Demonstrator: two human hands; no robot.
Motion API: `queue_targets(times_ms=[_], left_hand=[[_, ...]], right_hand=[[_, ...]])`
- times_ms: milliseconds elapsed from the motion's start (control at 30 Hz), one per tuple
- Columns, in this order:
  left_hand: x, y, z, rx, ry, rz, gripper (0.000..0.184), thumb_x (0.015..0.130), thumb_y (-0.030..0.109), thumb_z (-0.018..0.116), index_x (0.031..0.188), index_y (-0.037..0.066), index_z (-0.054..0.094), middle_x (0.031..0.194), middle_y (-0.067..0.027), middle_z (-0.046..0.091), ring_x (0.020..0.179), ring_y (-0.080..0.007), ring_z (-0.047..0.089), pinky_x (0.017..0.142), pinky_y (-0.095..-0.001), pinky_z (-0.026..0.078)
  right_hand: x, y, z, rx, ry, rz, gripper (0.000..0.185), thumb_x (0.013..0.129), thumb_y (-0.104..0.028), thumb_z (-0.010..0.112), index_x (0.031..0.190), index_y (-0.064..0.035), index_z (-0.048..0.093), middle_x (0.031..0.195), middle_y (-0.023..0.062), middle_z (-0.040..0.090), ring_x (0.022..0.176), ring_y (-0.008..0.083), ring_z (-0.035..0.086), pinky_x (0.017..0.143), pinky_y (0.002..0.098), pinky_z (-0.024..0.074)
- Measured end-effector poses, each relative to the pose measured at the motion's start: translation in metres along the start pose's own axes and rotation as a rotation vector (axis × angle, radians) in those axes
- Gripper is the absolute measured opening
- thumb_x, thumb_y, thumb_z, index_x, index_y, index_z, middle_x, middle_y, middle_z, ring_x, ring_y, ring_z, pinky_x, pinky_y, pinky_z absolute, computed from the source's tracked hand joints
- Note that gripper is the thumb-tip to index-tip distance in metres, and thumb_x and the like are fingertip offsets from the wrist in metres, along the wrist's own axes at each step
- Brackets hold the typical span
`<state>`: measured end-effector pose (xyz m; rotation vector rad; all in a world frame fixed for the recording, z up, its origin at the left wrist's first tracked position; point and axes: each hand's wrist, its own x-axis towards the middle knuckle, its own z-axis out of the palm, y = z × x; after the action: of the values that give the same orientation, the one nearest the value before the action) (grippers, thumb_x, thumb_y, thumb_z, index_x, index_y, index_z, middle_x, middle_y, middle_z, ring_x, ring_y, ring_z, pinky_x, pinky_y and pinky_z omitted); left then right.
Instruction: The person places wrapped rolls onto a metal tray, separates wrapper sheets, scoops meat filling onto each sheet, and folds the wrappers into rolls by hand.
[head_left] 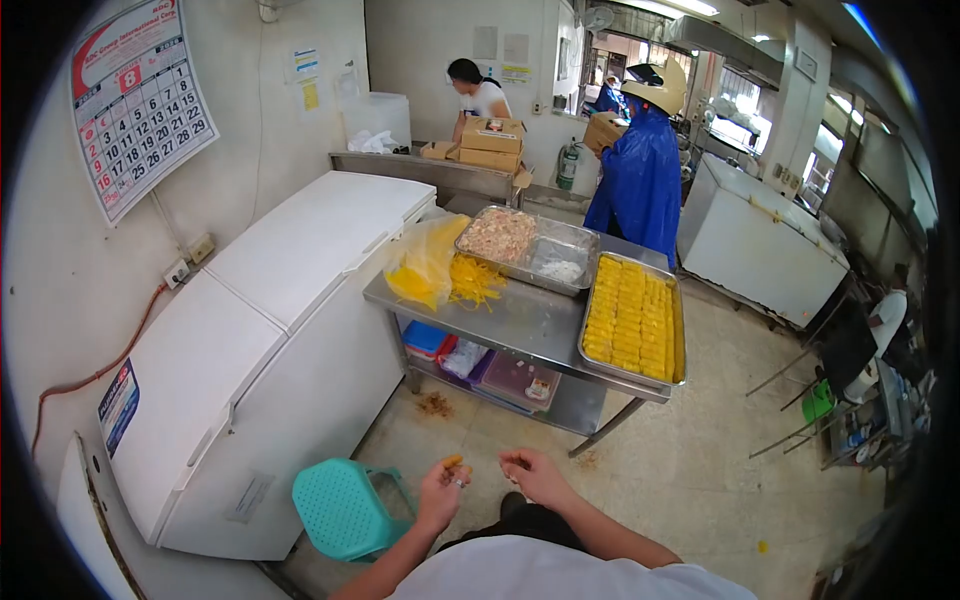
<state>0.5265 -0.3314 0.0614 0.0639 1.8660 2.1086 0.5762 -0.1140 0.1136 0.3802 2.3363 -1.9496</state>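
My left hand (443,495) is in front of my lap, fingers curled in. An orange patch (454,461) shows at one fingertip; whether it is held or worn I cannot tell. My right hand (535,479) faces it a short gap away, fingers bent together, with anything inside hidden. Beyond both hands stands a steel table (535,318). On it are a tray of yellow rolls (628,318), a steel tray (578,240) with pinkish chopped filling (498,235) and a white heap (561,270), and a plastic bag (425,262) beside loose yellow strips (474,280).
A teal stool (343,508) stands left of my legs, beside a white chest freezer (290,260). Lidded containers (515,380) fill the table's lower shelf. A person in a blue cape (645,180) carries a box (603,132); another person (482,98) is behind cartons (492,143).
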Motion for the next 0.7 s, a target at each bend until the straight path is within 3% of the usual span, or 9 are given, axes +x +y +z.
queue_targets(times_ms=[333,533,567,667,700], left_hand=[[0.109,0.007,0.015,0.039,0.084,0.02,0.033,0.105,0.012,0.067,0.135,-0.002,0.062,0.103,-0.0051,0.071,0.094,-0.0123,0.068,0.087,-0.0285,0.055],[0.194,0.023,0.034,0.155,0.114,-0.038,0.032,0.107,0.015,0.066,0.135,-0.001,0.063,0.103,-0.0058,0.072,0.094,-0.013,0.068,0.086,-0.029,0.054],[0.207,0.025,0.039,0.132,0.127,-0.028,0.033,0.107,0.015,0.066,0.136,-0.002,0.063,0.104,-0.0067,0.073,0.094,-0.0137,0.069,0.085,-0.0297,0.055],[0.244,0.042,0.053,0.145,0.142,-0.011,0.035,0.108,0.015,0.066,0.137,-0.002,0.062,0.104,-0.0069,0.074,0.093,-0.0138,0.069,0.085,-0.0299,0.055],[0.253,0.047,0.055,0.163,0.143,-0.014,0.034,0.108,0.015,0.066,0.138,-0.002,0.062,0.103,-0.0064,0.073,0.093,-0.0135,0.069,0.085,-0.0297,0.055]], right_hand=[[0.125,-0.021,-0.036,0.035,-0.1,0.137,0.026,0.103,-0.014,0.07,0.124,0.0,0.073,0.092,0.0,0.071,0.08,0.0077,0.062,0.072,0.0261,0.0518],[0.226,0.0,-0.063,0.014,-0.065,-0.069,0.027,0.102,-0.014,0.071,0.125,0.001,0.072,0.093,0.001,0.072,0.081,0.0091,0.064,0.072,0.0258,0.0522],[0.233,-0.031,-0.075,-0.045,-0.106,0.007,0.027,0.102,-0.011,0.07,0.125,0.003,0.071,0.096,0.0028,0.074,0.085,0.01,0.066,0.076,0.0269,0.0537],[0.273,-0.033,-0.092,-0.051,-0.104,-0.045,0.026,0.102,-0.009,0.069,0.125,0.0038,0.071,0.098,0.0042,0.075,0.088,0.0101,0.066,0.079,0.0278,0.0545],[0.285,-0.036,-0.096,-0.088,-0.079,-0.102,0.027,0.099,-0.009,0.068,0.123,0.0036,0.073,0.104,0.0104,0.078,0.087,0.0141,0.07,0.079,0.0294,0.0562]])
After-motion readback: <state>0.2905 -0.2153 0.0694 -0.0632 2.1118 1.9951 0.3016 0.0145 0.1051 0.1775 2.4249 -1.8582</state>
